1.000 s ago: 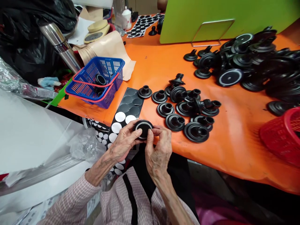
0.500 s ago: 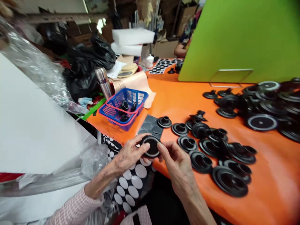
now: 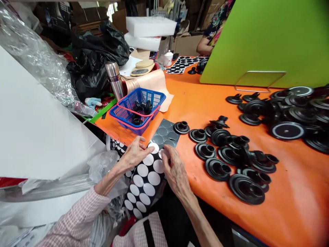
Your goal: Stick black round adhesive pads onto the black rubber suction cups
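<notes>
Both my hands rest on a black sticker sheet [image 3: 150, 178] with white round stickers that hangs over the near edge of the orange table [image 3: 195, 99]. My left hand [image 3: 134, 155] lies on the sheet's upper left with fingers stretched out, pressing it down. The fingers of my right hand [image 3: 174, 168] curl in a pinch at the edge of a white round sticker [image 3: 161, 153]. Neither hand holds a black part. Several black round flanged parts [image 3: 217, 169] lie in rows just right of my right hand.
A blue basket [image 3: 123, 115] with black parts stands behind the sheet. A big heap of black parts [image 3: 288, 130] fills the right, before a green board [image 3: 257, 41]. A steel flask [image 3: 114, 80], black bags [image 3: 95, 65], crumpled plastic [image 3: 102, 166] and another person's arm [image 3: 205, 46] are around.
The black round part that both hands held is gone from them. Both hands have dropped onto the sticker sheet. The camera has tilted up and leftward.
</notes>
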Available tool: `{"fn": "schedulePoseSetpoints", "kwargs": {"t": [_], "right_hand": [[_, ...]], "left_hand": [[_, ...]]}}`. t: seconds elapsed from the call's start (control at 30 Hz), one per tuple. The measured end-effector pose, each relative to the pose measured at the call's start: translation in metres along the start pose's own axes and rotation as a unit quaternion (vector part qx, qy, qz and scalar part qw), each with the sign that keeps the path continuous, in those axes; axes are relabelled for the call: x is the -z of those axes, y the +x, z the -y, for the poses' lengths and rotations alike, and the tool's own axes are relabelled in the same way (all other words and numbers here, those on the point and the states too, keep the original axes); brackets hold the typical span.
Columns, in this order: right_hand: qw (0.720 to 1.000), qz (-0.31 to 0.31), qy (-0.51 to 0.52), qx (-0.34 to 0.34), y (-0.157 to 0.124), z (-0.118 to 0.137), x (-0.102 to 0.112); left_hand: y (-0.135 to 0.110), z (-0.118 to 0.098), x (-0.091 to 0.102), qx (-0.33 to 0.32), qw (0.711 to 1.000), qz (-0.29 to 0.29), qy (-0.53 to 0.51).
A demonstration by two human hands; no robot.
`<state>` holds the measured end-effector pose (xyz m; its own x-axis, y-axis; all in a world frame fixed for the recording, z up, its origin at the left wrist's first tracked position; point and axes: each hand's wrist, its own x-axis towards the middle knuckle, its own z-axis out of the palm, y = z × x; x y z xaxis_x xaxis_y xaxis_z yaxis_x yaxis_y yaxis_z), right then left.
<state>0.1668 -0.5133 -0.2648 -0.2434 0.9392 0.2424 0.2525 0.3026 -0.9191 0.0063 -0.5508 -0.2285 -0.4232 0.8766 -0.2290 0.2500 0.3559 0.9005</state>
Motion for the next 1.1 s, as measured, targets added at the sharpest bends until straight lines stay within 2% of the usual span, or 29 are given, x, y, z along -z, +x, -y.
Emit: {"fn": "schedulePoseSetpoints", "kwargs": {"t": [0.1, 0.23, 0.4, 0.6, 0.7, 0.8, 0.9, 0.97, 1.0, 1.07, 1.1], "right_hand": [[1.0, -0.012, -0.001, -0.01, -0.009, -0.005, -0.005], [1.0, -0.02, -0.016, -0.007, 0.003, 0.002, -0.006], [0.994, -0.06, -0.085, 0.016, 0.02, 0.003, -0.012], [0.979, -0.055, -0.174, 0.091, 0.028, 0.003, -0.017], [0.97, -0.082, -0.195, 0.123, 0.024, 0.001, -0.022], [0.968, -0.124, -0.168, 0.136, 0.022, 0.0, -0.026], [0.974, -0.17, -0.115, 0.094, 0.024, -0.001, -0.018], [0.977, -0.193, -0.08, 0.048, 0.024, 0.0, -0.006], [0.978, -0.195, -0.07, 0.035, 0.023, 0.001, 0.0], [0.98, -0.182, -0.072, 0.046, 0.016, 0.003, 0.01], [0.981, -0.168, -0.078, 0.064, 0.011, 0.004, 0.012]], "left_hand": [[0.014, -0.01, -0.007, 0.054, 0.993, 0.065, -0.086], [0.02, -0.03, -0.006, 0.083, 0.977, 0.156, -0.121], [0.017, -0.03, -0.007, 0.034, 0.969, 0.19, -0.157], [0.02, -0.025, -0.003, -0.016, 0.97, 0.213, -0.115], [0.021, -0.027, -0.004, -0.022, 0.974, 0.207, -0.087], [0.022, -0.031, -0.006, -0.048, 0.976, 0.203, -0.056], [0.024, -0.03, -0.005, -0.063, 0.98, 0.188, -0.003], [0.023, -0.026, -0.003, -0.059, 0.987, 0.136, 0.054], [0.022, -0.025, -0.002, -0.061, 0.99, 0.093, 0.081], [0.016, -0.025, -0.003, -0.077, 0.99, -0.004, 0.119], [0.012, -0.027, -0.005, -0.083, 0.989, -0.018, 0.119]]}}
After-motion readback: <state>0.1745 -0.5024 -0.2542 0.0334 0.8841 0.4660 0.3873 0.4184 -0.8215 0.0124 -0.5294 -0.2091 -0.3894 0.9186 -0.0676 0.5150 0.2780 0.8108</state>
